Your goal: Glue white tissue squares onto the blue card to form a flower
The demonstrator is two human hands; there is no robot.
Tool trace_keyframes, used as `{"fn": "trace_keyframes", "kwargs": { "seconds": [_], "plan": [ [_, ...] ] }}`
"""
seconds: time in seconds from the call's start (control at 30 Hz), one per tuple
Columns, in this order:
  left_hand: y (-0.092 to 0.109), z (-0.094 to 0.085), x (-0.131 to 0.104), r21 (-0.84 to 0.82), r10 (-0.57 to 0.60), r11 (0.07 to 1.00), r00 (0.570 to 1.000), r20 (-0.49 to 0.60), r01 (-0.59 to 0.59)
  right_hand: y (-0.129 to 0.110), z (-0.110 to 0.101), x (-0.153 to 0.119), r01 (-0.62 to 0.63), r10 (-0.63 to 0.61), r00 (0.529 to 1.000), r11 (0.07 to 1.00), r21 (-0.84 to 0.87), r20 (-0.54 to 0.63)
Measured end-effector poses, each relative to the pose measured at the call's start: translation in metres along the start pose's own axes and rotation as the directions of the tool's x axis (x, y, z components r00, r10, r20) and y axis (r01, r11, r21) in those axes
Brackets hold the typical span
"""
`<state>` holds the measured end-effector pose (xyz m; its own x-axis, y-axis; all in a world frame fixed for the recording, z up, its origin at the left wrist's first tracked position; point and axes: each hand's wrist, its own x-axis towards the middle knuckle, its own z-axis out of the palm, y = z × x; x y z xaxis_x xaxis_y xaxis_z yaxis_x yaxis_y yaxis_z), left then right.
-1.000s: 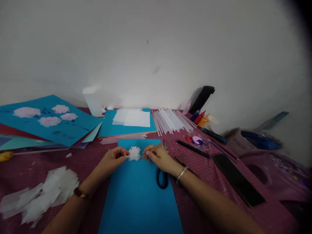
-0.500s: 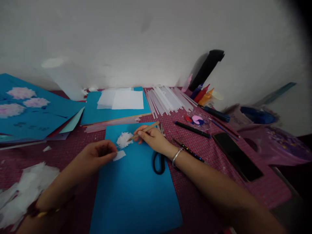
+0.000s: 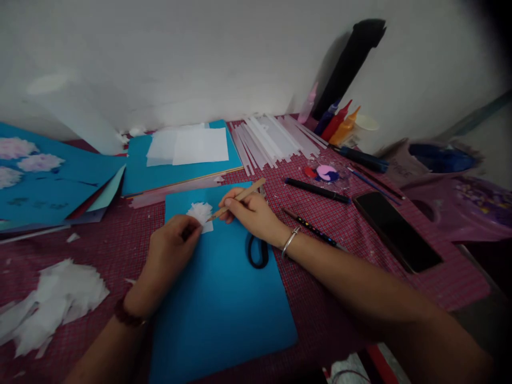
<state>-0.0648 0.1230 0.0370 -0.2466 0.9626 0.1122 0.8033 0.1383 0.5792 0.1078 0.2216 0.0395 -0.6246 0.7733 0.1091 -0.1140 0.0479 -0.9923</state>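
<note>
My left hand (image 3: 174, 242) pinches a small white paper piece (image 3: 207, 228) just in front of a fluffy white paper flower (image 3: 199, 212). In my right hand (image 3: 250, 212) is a flat wooden stick (image 3: 245, 194), held like a pencil, its lower tip at the paper piece beside the flower. The flower lies on the upper part of a blue sheet (image 3: 224, 304). Below my right hand rests a pair of scissors, whose black handle loop (image 3: 258, 252) shows; the rest is mostly hidden under the hand.
A pile of white paper pieces (image 3: 56, 301) lies at left, below blue cards (image 3: 76, 181) with flowers. White paper strips (image 3: 272, 138), paint bottles (image 3: 340, 120), a marker (image 3: 316, 190), a phone (image 3: 398, 232) and a pink bin (image 3: 424, 186) are at the back and right.
My left hand has brought the paper piece up to the flower and the stick's tip, where they now meet. The whole view has shifted slightly.
</note>
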Motion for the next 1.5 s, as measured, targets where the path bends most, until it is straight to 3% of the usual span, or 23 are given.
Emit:
{"fn": "trace_keyframes", "kwargs": {
  "seconds": [0.4, 0.57, 0.77, 0.9, 1.03, 1.1, 1.17, 1.23, 1.27, 1.3, 1.33, 1.37, 1.4, 1.5],
  "plan": [
    [0.0, 0.005, -0.001, -0.018, -0.027, 0.999, 0.998, -0.056, 0.026, 0.007, -0.001, -0.002, 0.124, -0.074, 0.984, 0.936, -0.329, 0.159],
    [0.0, 0.003, 0.0, -0.135, -0.091, 0.988, 0.992, -0.081, 0.08, 0.004, -0.001, -0.005, 0.248, -0.164, 0.959, 0.877, -0.412, 0.229],
    [-0.004, -0.007, 0.002, -0.45, -0.298, 0.863, 0.95, -0.09, 0.229, -0.003, -0.001, -0.014, 0.356, -0.201, 0.926, 0.746, -0.563, 0.319],
    [-0.011, -0.002, 0.006, -0.552, -0.317, 0.801, 0.947, -0.061, 0.233, 0.004, 0.002, -0.018, 0.509, -0.199, 0.849, 0.556, -0.657, 0.49],
    [-0.013, -0.001, 0.01, -0.756, -0.379, 0.618, 0.924, -0.047, 0.215, -0.004, 0.001, -0.022, 0.582, -0.257, 0.811, 0.448, -0.678, 0.526],
    [-0.006, -0.01, 0.001, -0.827, -0.429, 0.533, 0.9, -0.083, 0.178, -0.021, -0.001, -0.027, 0.503, -0.341, 0.862, 0.492, -0.711, 0.374],
    [0.006, -0.018, -0.027, -0.877, -0.474, 0.453, 0.876, -0.087, 0.158, -0.042, 0.002, -0.041, 0.431, -0.38, 0.891, 0.537, -0.725, 0.248],
    [0.025, -0.019, -0.07, -0.911, -0.453, 0.352, 0.891, 0.035, 0.214, -0.058, 0.01, -0.067, 0.452, -0.398, 0.88, 0.527, -0.72, 0.261],
    [0.038, -0.017, -0.093, -0.915, -0.388, 0.296, 0.91, 0.147, 0.274, -0.063, 0.015, -0.083, 0.491, -0.406, 0.861, 0.501, -0.712, 0.308],
    [0.051, -0.014, -0.115, -0.894, -0.243, 0.181, 0.899, 0.364, 0.411, -0.066, 0.021, -0.1, 0.536, -0.41, 0.836, 0.466, -0.704, 0.365],
    [0.064, -0.009, -0.133, -0.869, -0.11, 0.091, 0.873, 0.476, 0.486, -0.066, 0.028, -0.116, 0.574, -0.407, 0.812, 0.429, -0.697, 0.418],
    [0.077, -0.005, -0.148, -0.865, -0.057, 0.012, 0.864, 0.501, 0.502, -0.066, 0.034, -0.132, 0.595, -0.396, 0.798, 0.398, -0.698, 0.455],
    [0.088, -0.001, -0.158, -0.859, -0.074, -0.07, 0.856, 0.512, 0.507, -0.064, 0.041, -0.146, 0.602, -0.376, 0.794, 0.376, -0.705, 0.478],
    [0.112, 0.006, -0.166, -0.87, -0.205, -0.26, 0.857, 0.473, 0.419, -0.059, 0.059, -0.173, 0.569, -0.308, 0.821, 0.369, -0.735, 0.481]
  ]
}}
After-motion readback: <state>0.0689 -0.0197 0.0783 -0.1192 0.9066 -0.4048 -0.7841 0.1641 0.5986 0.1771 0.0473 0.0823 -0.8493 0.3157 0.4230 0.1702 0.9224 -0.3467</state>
